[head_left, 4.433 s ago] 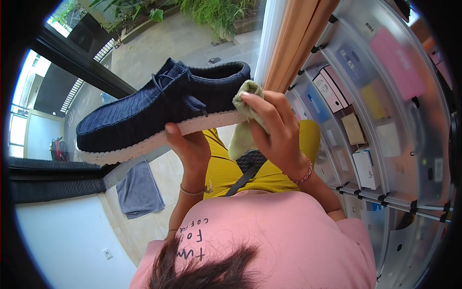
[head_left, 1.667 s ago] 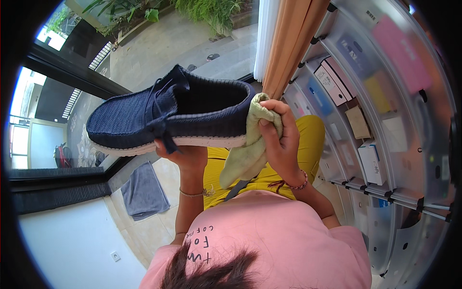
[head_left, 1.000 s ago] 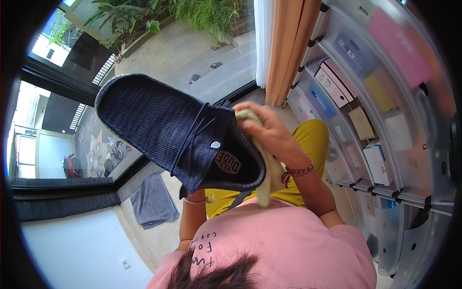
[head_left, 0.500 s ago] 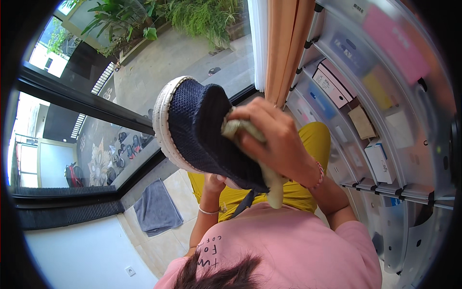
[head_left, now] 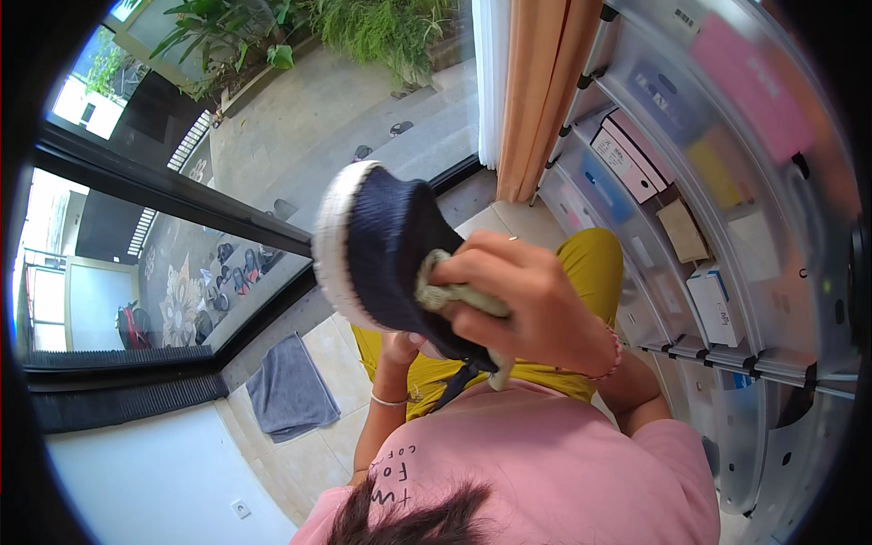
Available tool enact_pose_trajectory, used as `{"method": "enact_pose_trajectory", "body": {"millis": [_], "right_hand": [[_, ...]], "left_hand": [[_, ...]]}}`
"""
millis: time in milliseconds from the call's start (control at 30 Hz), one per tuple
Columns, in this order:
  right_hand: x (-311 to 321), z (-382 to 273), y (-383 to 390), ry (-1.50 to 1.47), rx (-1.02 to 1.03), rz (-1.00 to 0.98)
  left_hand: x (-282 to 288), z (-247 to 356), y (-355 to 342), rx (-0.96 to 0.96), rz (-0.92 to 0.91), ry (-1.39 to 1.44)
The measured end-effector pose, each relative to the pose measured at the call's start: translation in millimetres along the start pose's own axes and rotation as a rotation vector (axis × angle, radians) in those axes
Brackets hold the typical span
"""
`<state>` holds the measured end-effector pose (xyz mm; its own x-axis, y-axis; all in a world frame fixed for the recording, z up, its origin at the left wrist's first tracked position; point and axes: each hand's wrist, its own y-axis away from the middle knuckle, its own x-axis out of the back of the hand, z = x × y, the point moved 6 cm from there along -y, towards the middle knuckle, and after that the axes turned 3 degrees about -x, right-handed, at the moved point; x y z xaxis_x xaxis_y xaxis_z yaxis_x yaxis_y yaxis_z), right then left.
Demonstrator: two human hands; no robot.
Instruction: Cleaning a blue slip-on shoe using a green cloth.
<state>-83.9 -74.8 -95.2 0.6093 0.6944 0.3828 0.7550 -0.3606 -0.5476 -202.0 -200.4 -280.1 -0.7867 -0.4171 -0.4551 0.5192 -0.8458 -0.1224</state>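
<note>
Up near centre of view, a dark navy shoe (head_left: 386,241) w/ a pale woven sole edge is held in the air, toe end turned toward the camera so mostly the rounded front & rim of sole show. Right hand (head_left: 527,304) is closed over a folded light-green cloth (head_left: 454,295), pressing it flat against the shoe's navy upper; fingers curl round the cloth, knuckles up, thin bracelet at the wrist. Left hand (head_left: 400,345) is under the shoe, mostly hidden by it – only a few fingertips & the wrist w/ a thin bangle show, so can't tell how tight the grip is, but it's touching the underside & seems to bear the shoe from below. A dark strap or lace hangs down from shoe area over the lap.

Below hands: pink t-shirt (head_left: 545,472) w/ dark print on the sleeve, dark hair at lower edge, mustard-yellow trousers (head_left: 595,259) on the legs, person apparently sitting on pale tiled floor (head_left: 322,341).

Left of the legs, well apart from the shoe, a grey towel (head_left: 286,391) lies flat on the tiles beside a black-framed glass door (head_left: 173,195). Beyond glass: paved yard & green plants (head_left: 345,27). An orange curtain (head_left: 540,91) hangs at top centre. To the right, clear plastic drawer units (head_left: 727,245) w/ boxes inside – white, brown, blue, pink, yellow – run along the right edge, just beside the person's right knee
</note>
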Motion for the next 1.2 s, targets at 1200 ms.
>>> {"method": "enact_pose_trajectory", "body": {"millis": [1200], "right_hand": [[7.0,5.1,14.2,0.257,0.098,0.273]], "left_hand": [[5.9,50.3,-34.2,-0.083,0.173,-0.445]]}}
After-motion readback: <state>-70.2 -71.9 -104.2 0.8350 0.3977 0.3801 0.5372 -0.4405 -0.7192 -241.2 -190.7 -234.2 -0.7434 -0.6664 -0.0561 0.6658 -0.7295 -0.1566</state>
